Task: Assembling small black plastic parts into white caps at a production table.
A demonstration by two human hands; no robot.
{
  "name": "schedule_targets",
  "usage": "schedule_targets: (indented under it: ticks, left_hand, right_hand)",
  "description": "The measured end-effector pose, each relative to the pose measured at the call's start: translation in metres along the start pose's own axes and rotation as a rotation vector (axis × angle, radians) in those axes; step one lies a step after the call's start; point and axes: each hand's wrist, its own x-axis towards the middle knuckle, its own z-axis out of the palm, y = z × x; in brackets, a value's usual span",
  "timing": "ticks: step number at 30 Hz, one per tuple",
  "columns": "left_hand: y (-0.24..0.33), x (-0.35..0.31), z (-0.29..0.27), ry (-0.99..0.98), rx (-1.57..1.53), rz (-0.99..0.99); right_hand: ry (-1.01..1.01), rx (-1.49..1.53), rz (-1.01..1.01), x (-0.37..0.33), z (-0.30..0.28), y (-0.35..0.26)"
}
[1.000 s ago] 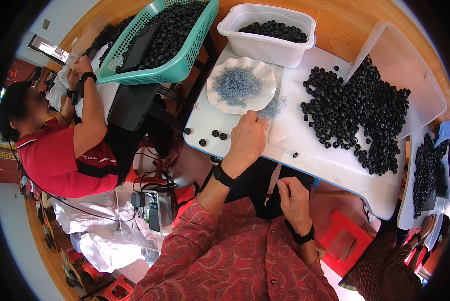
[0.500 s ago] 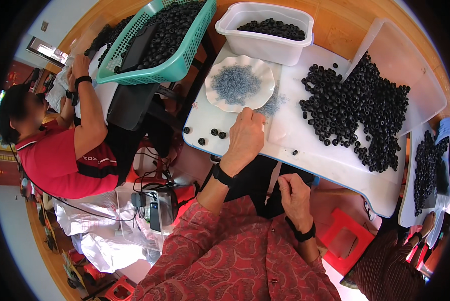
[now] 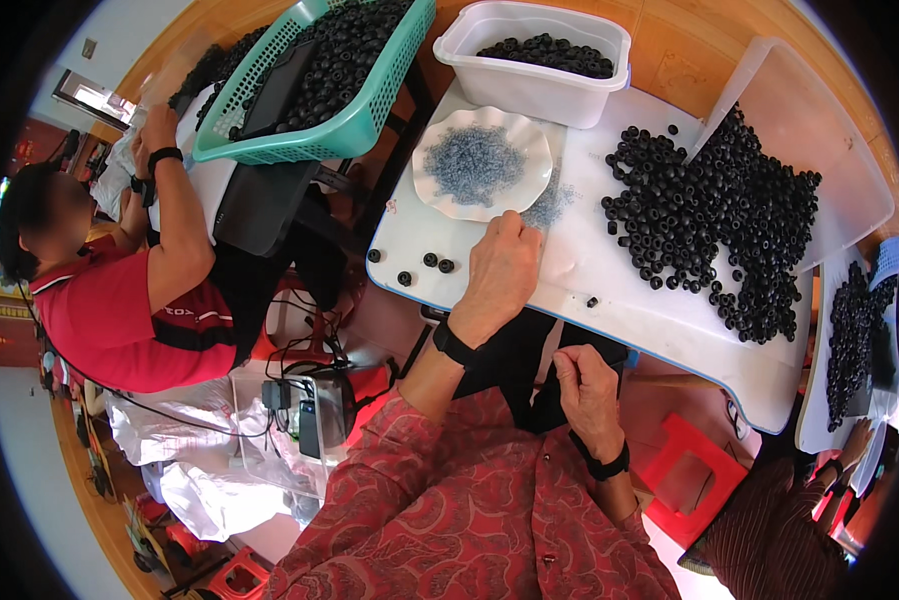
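Note:
My left hand (image 3: 504, 265) is over the table's near side, its fingers bent and pinched together beside small translucent bluish pieces (image 3: 552, 205) spilled on the white top. What it holds, if anything, is hidden. Just beyond it stands a white scalloped plate (image 3: 441, 203) with a heap of the same pieces (image 3: 472, 163). My right hand (image 3: 589, 397), closed with thumb against curled fingers, hovers in front of the table edge; I cannot make out anything in it. Several black rings (image 3: 430, 260) lie left of my left hand, and one black ring (image 3: 592, 302) lies to its right.
A pile of black rings (image 3: 669, 205) spreads from a tipped clear bin (image 3: 834, 165) on the right. A white tub (image 3: 529, 88) of black parts stands at the back. Left are a green basket (image 3: 354, 135) and a co-worker in red (image 3: 134, 325). A red stool (image 3: 684, 480) is at lower right.
My left hand has shifted slightly right along the table, its fingers still bent together. The right hand stays nearly where it was, closed.

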Motion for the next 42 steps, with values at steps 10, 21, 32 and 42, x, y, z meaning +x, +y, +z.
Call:
schedule_targets:
  ticks: [10, 21, 32, 42]
  left_hand:
    - [-0.002, -0.001, -0.005, 0.044, -0.027, -0.037]
    - [-0.005, -0.006, -0.019, 0.027, -0.019, -0.006]
    - [-0.007, -0.005, -0.007, 0.019, 0.073, 0.024]
    - [-0.002, -0.003, -0.017, 0.011, -0.01, 0.048]
  right_hand:
    - [0.005, -0.013, -0.016, 0.001, 0.0, 0.001]
    - [-0.017, 0.007, 0.011, 0.001, 0.002, 0.0]
    - [-0.011, -0.013, -0.001, 0.001, 0.003, 0.001]
    - [-0.017, -0.025, -0.012, 0.003, 0.002, -0.002]
